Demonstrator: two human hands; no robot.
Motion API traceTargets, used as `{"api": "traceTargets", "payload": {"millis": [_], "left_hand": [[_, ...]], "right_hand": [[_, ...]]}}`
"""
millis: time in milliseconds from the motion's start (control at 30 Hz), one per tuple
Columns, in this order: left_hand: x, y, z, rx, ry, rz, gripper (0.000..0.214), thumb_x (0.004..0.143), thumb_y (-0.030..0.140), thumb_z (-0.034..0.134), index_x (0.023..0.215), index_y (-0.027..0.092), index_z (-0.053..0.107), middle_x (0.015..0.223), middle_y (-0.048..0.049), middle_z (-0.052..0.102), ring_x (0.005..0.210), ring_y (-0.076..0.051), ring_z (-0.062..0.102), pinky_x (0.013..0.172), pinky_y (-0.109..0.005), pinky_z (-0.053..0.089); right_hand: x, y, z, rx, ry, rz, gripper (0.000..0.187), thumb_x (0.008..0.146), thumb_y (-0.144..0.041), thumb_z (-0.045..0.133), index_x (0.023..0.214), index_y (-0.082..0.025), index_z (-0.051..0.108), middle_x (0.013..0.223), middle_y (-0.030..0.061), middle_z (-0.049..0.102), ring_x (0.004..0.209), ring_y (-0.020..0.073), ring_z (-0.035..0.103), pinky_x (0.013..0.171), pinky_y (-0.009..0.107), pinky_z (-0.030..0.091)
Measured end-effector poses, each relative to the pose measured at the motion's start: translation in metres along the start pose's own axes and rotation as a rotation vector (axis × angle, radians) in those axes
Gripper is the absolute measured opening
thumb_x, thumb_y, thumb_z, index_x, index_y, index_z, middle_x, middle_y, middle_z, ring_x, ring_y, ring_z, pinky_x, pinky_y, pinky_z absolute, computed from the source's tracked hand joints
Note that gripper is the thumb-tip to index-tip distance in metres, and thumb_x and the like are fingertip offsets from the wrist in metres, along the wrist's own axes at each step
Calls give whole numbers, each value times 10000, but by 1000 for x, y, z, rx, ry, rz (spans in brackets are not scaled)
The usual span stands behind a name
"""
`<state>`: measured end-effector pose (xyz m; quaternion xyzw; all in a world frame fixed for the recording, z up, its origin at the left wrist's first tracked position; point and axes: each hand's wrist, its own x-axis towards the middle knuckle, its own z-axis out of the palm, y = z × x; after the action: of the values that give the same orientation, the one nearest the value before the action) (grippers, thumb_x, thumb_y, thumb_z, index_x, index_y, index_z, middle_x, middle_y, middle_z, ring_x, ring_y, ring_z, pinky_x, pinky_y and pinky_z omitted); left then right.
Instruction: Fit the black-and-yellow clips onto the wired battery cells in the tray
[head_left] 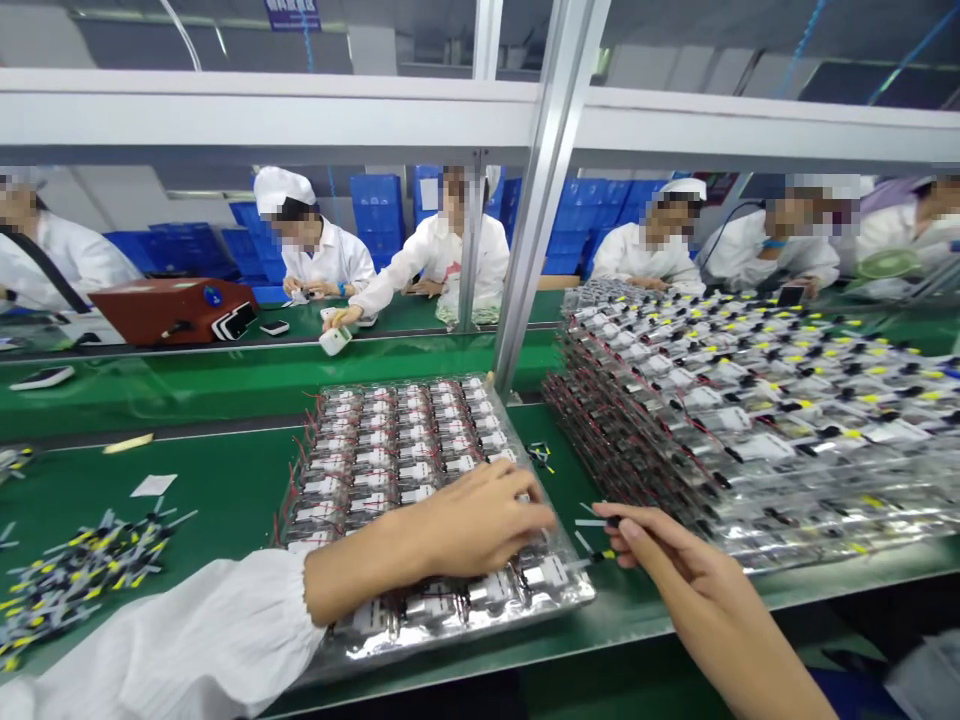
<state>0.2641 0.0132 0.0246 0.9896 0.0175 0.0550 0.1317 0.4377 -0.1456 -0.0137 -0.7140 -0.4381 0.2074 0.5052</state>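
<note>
A small clip [594, 522] is pinched between thumb and forefinger of the right hand [667, 560]. Its long axis runs sideways, tip toward the tray [450, 640] just left of those fingers. The left hand [480, 520] lies on the tray, nearer the wired parts [405, 430]. Its fingers curl over them, but I cannot tell if they grip one. Right of the fingers stands a stack of trays [750, 430]. Far left on the counter [225, 490] lies a pile of clips [75, 575].

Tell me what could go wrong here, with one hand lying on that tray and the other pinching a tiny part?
The tiny part sits only at the right hand's fingertips; it might slip onto the green table. The left hand leans on the tray, which lies near the table's front edge; it might shift or tip. The stack of trays close beside the right hand could get nudged.
</note>
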Motion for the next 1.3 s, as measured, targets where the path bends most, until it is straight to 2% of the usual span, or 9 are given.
{"api": "traceTargets", "payload": {"millis": [67, 200, 433, 600, 700, 833, 933, 1100, 1300], "left_hand": [[0, -4, 6, 103, -56, 59, 174, 930, 187, 516, 1066, 212, 622, 1158, -78, 563, 1021, -248, 523, 868, -352, 441], [0, -2, 10, 165, -35, 57, 192, 904, 193, 524, 1080, 213, 598, 1123, -89, 540, 935, -233, 515, 823, -345, 433], [0, -3, 8, -121, 7, -26, 167, 962, 314, 506, 1069, 202, 567, 1012, -60, 589, 913, -208, 534, 846, -328, 426], [-2, -7, 19, -283, 84, -127, 254, 892, 347, 638, 1074, 183, 573, 999, -54, 630, 967, -219, 557, 865, -325, 428], [-2, -8, 22, -295, 98, -140, 264, 886, 370, 644, 1067, 179, 615, 958, -53, 643, 950, -218, 573, 864, -323, 434], [-1, -8, 23, -263, 98, -148, 252, 876, 367, 653, 1027, 165, 649, 913, -53, 647, 920, -216, 580, 844, -317, 444], [0, -8, 23, -253, 105, -156, 242, 866, 354, 664, 1013, 162, 644, 913, -51, 650, 924, -217, 580, 838, -317, 448], [-1, -8, 25, -255, 128, -167, 247, 849, 361, 683, 973, 153, 632, 914, -55, 642, 901, -211, 581, 823, -313, 451], [-1, -8, 25, -265, 137, -189, 214, 843, 341, 689, 933, 158, 622, 883, -42, 629, 866, -196, 574, 789, -293, 446]], "right_hand": [[2, 4, 1, -2, -27, 27, 453, 802, -635, 617, 963, -227, 729, 925, 65, 718, 749, 192, 679, 678, 213, 571], [7, 16, 6, -46, -109, 1, 378, 831, -582, 629, 1000, -249, 687, 964, 35, 709, 819, 190, 674, 717, 224, 539], [15, 0, 13, -174, -133, -110, 309, 851, -515, 557, 858, -241, 699, 828, 22, 709, 787, 216, 675, 629, 253, 521], [17, -10, 19, -132, -218, -94, 269, 847, -492, 599, 859, -256, 728, 926, 27, 730, 861, 224, 675, 740, 272, 529], [18, -10, 20, -146, -238, -56, 276, 830, -493, 598, 845, -249, 727, 853, 32, 723, 792, 231, 665, 583, 263, 505], [17, -9, 21, -163, -233, -42, 302, 841, -499, 563, 836, -230, 701, 772, 26, 685, 562, 166, 579, 368, 234, 311], [16, -9, 20, -166, -260, -43, 313, 874, -504, 534, 856, -231, 686, 747, 16, 657, 492, 140, 510, 346, 233, 241], [14, -10, 20, -160, -276, -47, 317, 895, -508, 519, 845, -235, 671, 811, 19, 662, 548, 151, 543, 378, 230, 303], [16, -6, 22, -148, -269, -28, 340, 901, -522, 509, 873, -221, 666, 820, 32, 661, 573, 162, 552, 390, 239, 299]]}}
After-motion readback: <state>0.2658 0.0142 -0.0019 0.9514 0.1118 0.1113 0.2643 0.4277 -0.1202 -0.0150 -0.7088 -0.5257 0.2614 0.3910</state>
